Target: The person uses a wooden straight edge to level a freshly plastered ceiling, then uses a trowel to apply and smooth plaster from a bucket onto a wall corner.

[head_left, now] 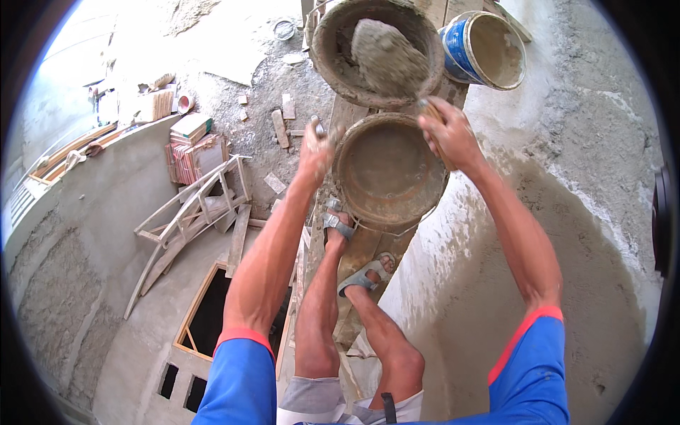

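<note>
In my right hand [451,134] is a trowel, its wooden handle [433,113] gripped in closed fingers. The blade end reaches over the far round tub, where a heap of wet grey mortar [386,57] appears blurred by motion. My left hand [316,150] is closed beside the nearer tub's left rim; a small shiny piece shows at its fingers, but what it belongs to is unclear. The far tub [327,60] is coated with mortar. Just nearer to me is a second round tub [389,205] with a smooth, grey-brown layer inside and a wire handle.
A blue and white bucket [460,53] stands right of the far tub. Planks [368,248] lie under my sandaled feet. A freshly wet plastered wall [531,283] rises on the right. Leftward are a wooden frame [191,205], stacked tiles [198,156] and a dark framed opening [210,304].
</note>
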Tool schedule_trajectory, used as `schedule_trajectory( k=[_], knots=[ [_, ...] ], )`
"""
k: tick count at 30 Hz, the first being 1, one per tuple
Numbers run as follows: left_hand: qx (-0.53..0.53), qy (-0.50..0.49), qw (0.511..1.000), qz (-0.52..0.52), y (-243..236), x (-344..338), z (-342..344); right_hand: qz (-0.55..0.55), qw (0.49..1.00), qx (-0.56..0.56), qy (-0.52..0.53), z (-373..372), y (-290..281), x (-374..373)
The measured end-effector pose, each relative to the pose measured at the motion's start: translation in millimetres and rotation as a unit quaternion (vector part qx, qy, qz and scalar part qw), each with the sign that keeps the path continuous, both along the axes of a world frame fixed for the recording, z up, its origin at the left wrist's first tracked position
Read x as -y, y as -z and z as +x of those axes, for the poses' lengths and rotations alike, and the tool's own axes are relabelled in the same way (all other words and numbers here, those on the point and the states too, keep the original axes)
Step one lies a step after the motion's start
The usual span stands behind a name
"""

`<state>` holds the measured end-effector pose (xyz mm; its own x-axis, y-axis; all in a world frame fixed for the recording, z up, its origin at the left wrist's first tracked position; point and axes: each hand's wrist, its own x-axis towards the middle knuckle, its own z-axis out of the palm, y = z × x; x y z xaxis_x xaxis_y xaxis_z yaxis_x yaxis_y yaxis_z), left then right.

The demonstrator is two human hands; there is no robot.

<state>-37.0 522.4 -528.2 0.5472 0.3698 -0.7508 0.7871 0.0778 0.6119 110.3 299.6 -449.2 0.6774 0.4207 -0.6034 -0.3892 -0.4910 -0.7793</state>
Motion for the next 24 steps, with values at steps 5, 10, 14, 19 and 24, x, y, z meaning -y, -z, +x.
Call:
schedule_trajectory(
  k=[5,10,14,19,24],
  knots=[
    [0.027,-0.081,0.976,-0.201,5.7,27.9,-77.3,-0.067,0.997,-0.047,0.0,-70.4,-54.5,51.1],
    [0.056,-0.078,0.971,-0.218,9.1,36.9,-67.4,-0.145,0.986,-0.069,-0.042,-127.3,-63.8,83.1],
    [-0.018,0.004,0.976,-0.219,20.4,37.1,-66.5,-0.236,0.96,0.093,-0.122,-157.7,-19.3,75.1],
    [-0.011,-0.007,0.979,-0.203,15.9,49.1,-68.1,-0.265,0.92,0.214,-0.196,-171.6,8.7,67.4],
    [0.03,-0.038,0.984,-0.17,12.3,57.3,-71.1,-0.292,0.848,0.276,-0.345,-174.5,-1.4,73.6]
  ],
)
